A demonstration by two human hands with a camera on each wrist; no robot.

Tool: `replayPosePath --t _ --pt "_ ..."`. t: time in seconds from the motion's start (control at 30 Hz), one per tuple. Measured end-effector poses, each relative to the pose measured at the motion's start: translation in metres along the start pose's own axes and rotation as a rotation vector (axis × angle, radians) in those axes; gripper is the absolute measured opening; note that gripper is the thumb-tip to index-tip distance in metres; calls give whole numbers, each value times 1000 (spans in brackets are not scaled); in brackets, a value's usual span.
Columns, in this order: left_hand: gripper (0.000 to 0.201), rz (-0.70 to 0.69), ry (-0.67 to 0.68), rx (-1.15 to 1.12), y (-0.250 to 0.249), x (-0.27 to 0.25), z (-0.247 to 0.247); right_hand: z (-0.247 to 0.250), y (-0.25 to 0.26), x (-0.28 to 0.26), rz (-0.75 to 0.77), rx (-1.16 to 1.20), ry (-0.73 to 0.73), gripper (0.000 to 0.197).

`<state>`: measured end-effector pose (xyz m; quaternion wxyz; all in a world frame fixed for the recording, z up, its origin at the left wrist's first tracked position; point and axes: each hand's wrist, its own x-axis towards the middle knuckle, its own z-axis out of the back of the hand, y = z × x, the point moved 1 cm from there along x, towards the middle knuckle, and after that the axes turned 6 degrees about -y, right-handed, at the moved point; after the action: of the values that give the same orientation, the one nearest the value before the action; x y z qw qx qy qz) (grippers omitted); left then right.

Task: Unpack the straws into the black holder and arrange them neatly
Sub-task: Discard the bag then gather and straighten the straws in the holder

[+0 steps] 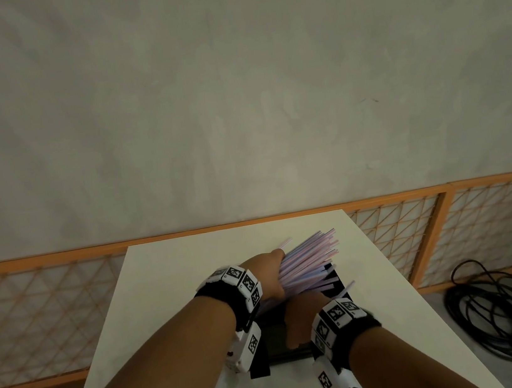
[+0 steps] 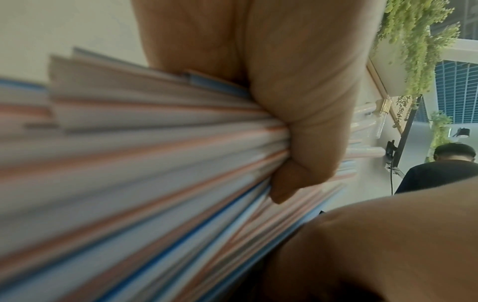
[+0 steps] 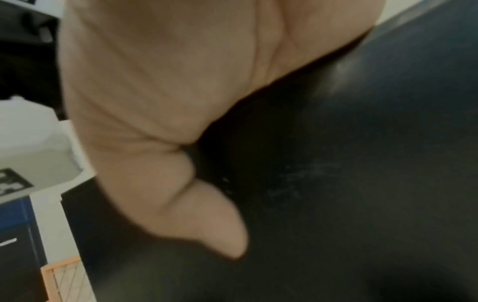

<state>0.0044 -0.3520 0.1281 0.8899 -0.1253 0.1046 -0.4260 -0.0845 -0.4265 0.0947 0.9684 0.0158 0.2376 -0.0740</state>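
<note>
A thick bundle of pink, white and blue straws (image 1: 307,264) fans out up and to the right over the white table (image 1: 171,304). My left hand (image 1: 271,277) grips the bundle near its lower end; in the left wrist view its fingers (image 2: 297,102) curl round the straws (image 2: 142,173). The black holder (image 1: 282,344) stands just below the bundle, mostly hidden by both hands, with a few straws (image 1: 334,280) poking out at its far end. My right hand (image 1: 302,319) holds the holder's near side, thumb (image 3: 181,183) pressed on the black wall (image 3: 349,163).
An orange lattice fence (image 1: 467,230) runs behind the table. A coil of black cable (image 1: 508,316) lies on the floor to the right. A grey wall (image 1: 232,82) fills the upper view. Another person (image 2: 444,169) shows far off in the left wrist view.
</note>
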Motion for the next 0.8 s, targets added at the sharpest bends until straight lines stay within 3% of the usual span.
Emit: replayPosePath --t 0.07,0.13,0.2,0.33,0.47,0.57,0.63,0.7,0.8 --pt "63 7 6 -12 0 -1 1 -4 -2 0 68 -113 -115 27" --pt "63 11 11 -21 0 -1 2 -10 -4 1 107 -182 -223 36" --pt "66 11 9 -31 0 -2 3 -12 -3 1 115 -257 -267 49" --pt "86 16 13 -31 -1 -4 2 -13 0 -1 111 -378 -329 53" --pt "76 22 16 -24 -1 -3 0 -7 1 1 23 -286 -129 56" --pt "60 27 25 -22 -1 -3 0 1 2 2 -27 -39 54 44" --pt "57 27 25 -26 0 -3 -1 2 2 1 -21 8 63 32" --pt "57 29 19 -31 1 -3 -1 -1 2 -2 -15 6 -54 17" --pt "58 15 -5 -44 4 -3 -1 -8 0 -7 61 -62 -257 24"
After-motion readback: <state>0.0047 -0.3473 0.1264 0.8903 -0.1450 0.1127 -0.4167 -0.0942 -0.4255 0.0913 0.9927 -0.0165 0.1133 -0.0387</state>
